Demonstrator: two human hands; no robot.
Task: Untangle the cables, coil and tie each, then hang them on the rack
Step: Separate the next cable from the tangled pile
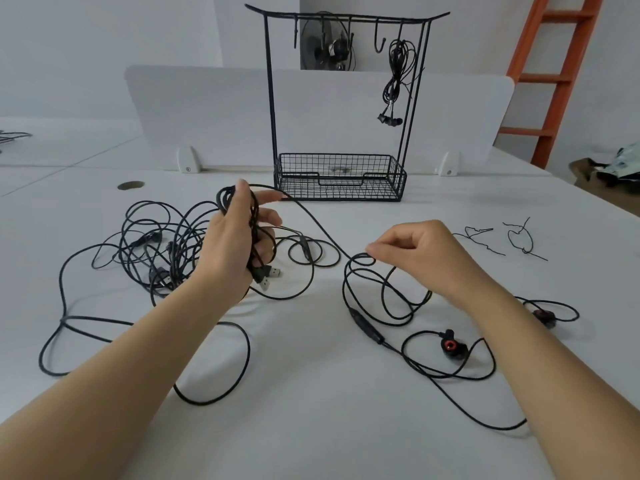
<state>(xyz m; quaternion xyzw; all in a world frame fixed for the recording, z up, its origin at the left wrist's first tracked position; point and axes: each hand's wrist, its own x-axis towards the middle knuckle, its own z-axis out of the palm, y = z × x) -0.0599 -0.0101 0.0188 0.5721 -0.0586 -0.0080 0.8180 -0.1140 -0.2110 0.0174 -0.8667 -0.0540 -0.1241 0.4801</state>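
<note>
My left hand clenches a bundle of black coiled cable; my right hand pinches the black earphone cord. A loose black cable tangle sprawls left; the black wire rack stands far, one coil hung.

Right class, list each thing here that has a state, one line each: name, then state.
Left hand: shut on coiled cable.
Right hand: fingers pinching earphone cable.
Tangled cables: loose on table.
Rack: upright, one tied earphone bundle hanging.
Wire ties: lying unused.
</note>
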